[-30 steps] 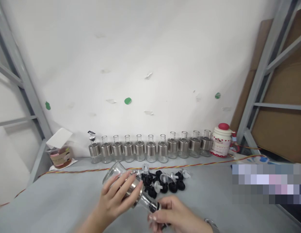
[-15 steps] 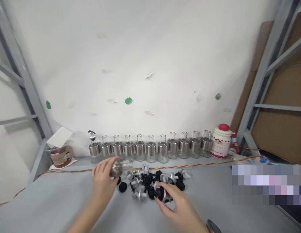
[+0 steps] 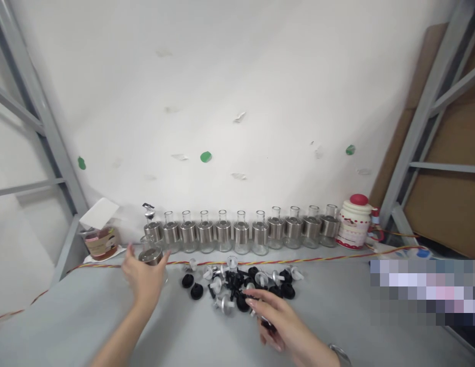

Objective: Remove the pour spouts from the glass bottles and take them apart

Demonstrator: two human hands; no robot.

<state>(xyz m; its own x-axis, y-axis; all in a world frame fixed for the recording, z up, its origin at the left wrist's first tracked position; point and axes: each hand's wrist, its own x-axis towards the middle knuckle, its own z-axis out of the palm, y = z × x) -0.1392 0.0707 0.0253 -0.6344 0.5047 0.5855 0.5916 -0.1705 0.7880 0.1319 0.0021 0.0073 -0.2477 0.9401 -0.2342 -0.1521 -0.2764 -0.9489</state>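
On the left of the table, my left hand [image 3: 145, 278] is closed around a small glass bottle [image 3: 150, 255] with a metal band, which stands upright and uncapped. My right hand [image 3: 275, 318] is curled over the near right of a loose pile, holding a black and silver pourer spout [image 3: 268, 325], mostly hidden by the fingers. The pile has black caps [image 3: 197, 291] and silver discs with pale stems [image 3: 225, 304]. Behind the left hand, one bottle [image 3: 153, 230] carries a silver spout with a black lever [image 3: 149, 210].
A row of open metal-banded bottles [image 3: 223, 232] stands along the wall. A twisted red-yellow cord [image 3: 206, 263] crosses the table before them. A paper-labelled cup [image 3: 101, 243] stands at left, a red-lidded jar [image 3: 354, 224] at right. Grey metal posts [image 3: 49, 112] flank the table.
My left hand has moved left and down, bringing the bottle from tilted to upright on the table. My right hand has pulled slightly back toward me and turned, with the spout in its fingers.
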